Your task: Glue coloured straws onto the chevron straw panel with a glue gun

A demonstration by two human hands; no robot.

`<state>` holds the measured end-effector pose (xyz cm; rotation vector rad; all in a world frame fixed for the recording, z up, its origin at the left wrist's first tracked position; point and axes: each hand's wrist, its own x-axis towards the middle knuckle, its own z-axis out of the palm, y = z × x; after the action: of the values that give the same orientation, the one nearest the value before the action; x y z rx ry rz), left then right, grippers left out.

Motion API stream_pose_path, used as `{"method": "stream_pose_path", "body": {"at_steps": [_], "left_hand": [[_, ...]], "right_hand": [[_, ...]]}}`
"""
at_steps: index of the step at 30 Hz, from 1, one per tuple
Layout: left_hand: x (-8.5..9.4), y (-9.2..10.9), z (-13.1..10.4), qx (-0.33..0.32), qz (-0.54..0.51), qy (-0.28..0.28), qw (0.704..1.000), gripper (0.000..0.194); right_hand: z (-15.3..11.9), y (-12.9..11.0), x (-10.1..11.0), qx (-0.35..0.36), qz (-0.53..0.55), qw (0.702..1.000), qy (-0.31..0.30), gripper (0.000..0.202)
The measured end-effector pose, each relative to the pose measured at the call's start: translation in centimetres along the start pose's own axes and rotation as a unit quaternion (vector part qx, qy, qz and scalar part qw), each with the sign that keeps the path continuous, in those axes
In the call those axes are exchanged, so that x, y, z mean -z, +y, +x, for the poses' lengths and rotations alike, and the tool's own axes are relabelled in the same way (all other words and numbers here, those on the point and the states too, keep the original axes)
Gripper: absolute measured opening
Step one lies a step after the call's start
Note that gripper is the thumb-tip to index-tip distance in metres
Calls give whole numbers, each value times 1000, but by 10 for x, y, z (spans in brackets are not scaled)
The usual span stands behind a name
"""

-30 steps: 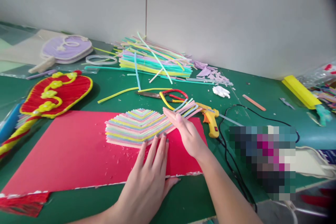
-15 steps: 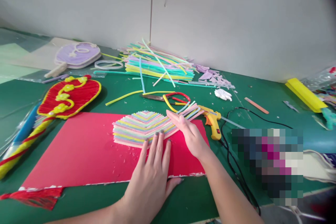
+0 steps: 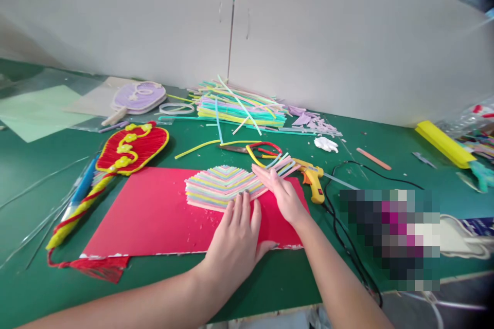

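Note:
A striped panel of pastel strips [image 3: 216, 185] lies on a red sheet [image 3: 150, 211], its stripes bent into a V pattern. My left hand [image 3: 235, 236] rests flat at the panel's lower edge, fingers spread and fingertips on the strips. To its right, my right hand [image 3: 281, 193] lies over the loose strip ends, fingers stretched out and pointing up-left. Beyond the panel are red-handled scissors [image 3: 250, 149], partly under a yellow strip. A yellow glue gun [image 3: 313, 180] lies just right of the strip ends.
A pile of pastel strips [image 3: 239, 108] lies at the back by the wall. On the left are a red and yellow fan [image 3: 131, 146] and a lilac fan [image 3: 139, 97]. A black cord [image 3: 347, 236] runs down the right. A pixelated patch hides something there.
The view has shifted, so the table's things appear further right on the left side and slightly lower at the back. Both hands keep about the same place on the strips.

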<state>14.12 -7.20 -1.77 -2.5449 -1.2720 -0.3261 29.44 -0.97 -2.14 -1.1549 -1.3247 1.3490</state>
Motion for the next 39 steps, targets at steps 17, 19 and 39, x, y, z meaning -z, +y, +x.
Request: {"method": "stream_pose_path", "body": {"at_steps": [17, 19, 39], "left_hand": [[-4, 0, -8, 33, -27, 0, 999, 81], [-3, -1, -8, 31, -24, -1, 999, 81], [-8, -16, 12, 22, -95, 1, 995, 65]], "right_hand": [[-1, -5, 1, -5, -19, 1000, -9, 60], [-1, -5, 1, -7, -20, 1000, -9, 58], [6, 0, 28, 207, -398, 825, 345, 25]]}}
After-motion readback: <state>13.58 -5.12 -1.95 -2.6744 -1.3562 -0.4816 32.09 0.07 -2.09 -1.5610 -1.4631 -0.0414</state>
